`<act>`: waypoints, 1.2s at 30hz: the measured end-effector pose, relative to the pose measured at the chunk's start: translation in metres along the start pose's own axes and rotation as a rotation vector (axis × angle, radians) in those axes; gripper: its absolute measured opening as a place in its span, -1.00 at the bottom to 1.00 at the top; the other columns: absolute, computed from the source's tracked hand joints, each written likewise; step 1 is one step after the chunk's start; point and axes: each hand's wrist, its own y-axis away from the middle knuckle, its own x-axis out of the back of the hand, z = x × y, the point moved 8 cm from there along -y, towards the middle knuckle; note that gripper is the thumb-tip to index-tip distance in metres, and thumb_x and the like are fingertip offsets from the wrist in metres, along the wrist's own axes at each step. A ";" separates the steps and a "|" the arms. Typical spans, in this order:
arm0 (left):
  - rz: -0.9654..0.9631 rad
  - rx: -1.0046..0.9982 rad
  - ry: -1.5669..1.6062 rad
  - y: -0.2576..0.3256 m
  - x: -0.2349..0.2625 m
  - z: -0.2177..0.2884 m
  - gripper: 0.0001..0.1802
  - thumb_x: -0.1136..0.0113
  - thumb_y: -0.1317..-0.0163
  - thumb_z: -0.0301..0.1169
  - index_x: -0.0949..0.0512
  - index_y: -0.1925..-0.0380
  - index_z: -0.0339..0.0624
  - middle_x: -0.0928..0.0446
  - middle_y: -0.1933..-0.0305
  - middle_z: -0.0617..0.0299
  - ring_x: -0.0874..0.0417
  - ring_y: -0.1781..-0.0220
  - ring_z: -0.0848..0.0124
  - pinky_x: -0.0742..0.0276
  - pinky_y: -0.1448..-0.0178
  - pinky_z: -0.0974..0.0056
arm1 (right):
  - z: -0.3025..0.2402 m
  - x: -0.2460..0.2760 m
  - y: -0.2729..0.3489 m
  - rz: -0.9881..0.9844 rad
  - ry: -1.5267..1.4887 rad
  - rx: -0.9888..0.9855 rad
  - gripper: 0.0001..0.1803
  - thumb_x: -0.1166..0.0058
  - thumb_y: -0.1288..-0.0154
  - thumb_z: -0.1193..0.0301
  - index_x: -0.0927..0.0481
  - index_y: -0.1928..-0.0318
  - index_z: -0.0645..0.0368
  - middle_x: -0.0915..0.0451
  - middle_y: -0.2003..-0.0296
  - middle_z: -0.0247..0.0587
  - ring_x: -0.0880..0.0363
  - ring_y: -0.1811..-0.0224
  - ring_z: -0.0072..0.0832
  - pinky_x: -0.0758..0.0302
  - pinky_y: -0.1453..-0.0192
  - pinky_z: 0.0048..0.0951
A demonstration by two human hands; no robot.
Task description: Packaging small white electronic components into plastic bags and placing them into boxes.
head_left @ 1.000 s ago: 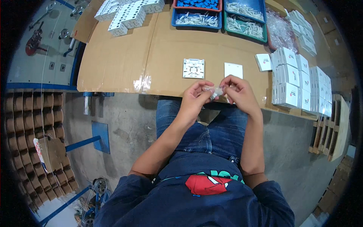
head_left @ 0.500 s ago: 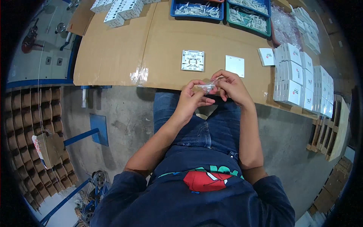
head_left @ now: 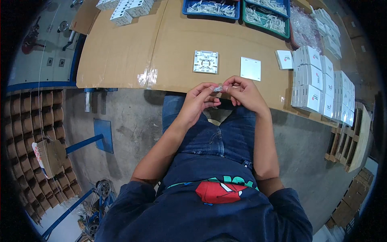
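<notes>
Between my two hands, at the table's near edge, is a small clear plastic bag (head_left: 218, 88) with something pale inside that is too small to make out. My left hand (head_left: 197, 101) pinches one end between thumb and fingers. The other end is in the closed fingers of my right hand (head_left: 244, 94). Just beyond my hands lies a square white plastic frame (head_left: 206, 62) with metal parts in it. To its right a flat white square plate (head_left: 250, 68) rests on the cardboard.
Cardboard (head_left: 117, 52) covers the table. White boxes (head_left: 312, 80) stand stacked at the right, one box (head_left: 284, 59) lying beside them. Blue (head_left: 210, 15) and green (head_left: 266, 26) trays of small bagged parts sit at the back. More white pieces (head_left: 129, 10) are stacked at far left.
My hands have drawn the bag tighter and smaller between them, with the left hand shifting slightly left and up. The view has shifted a little. The frame and plate stay on the table.
</notes>
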 end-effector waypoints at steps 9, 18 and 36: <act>-0.105 -0.265 -0.715 -0.023 0.009 0.062 -0.63 -0.22 -0.27 -0.62 -0.60 -0.10 -0.30 -0.63 -0.01 0.18 -0.68 0.11 0.53 -0.61 0.05 0.43 | -0.020 0.001 -0.031 0.139 0.076 0.224 -0.85 -0.22 -0.38 0.49 -0.66 0.07 0.24 -0.63 0.39 -0.38 -0.46 0.53 -0.75 -0.38 0.50 -0.65; 0.081 -0.708 -1.488 -0.056 0.012 0.108 -0.73 -0.35 -0.16 -0.46 -0.72 0.10 -0.10 -0.61 0.14 0.17 -0.64 0.12 0.28 -0.58 -0.01 0.22 | -0.008 0.011 -0.086 0.329 0.343 0.306 -0.88 -0.28 -0.25 0.50 -0.74 0.20 0.19 -0.69 0.38 -0.24 -0.58 0.47 -0.55 -0.49 0.33 -0.49; 0.121 -0.872 -1.591 -0.056 0.012 0.112 -0.80 -0.35 -0.19 -0.40 -0.72 0.17 -0.08 -0.66 0.18 0.18 -0.65 0.11 0.13 -0.55 0.01 0.08 | -0.032 -0.009 -0.069 0.405 0.833 0.631 -0.83 -0.17 -0.29 0.41 -0.76 0.16 0.06 -0.71 0.22 -0.21 -0.70 0.18 -0.16 -0.62 0.11 -0.21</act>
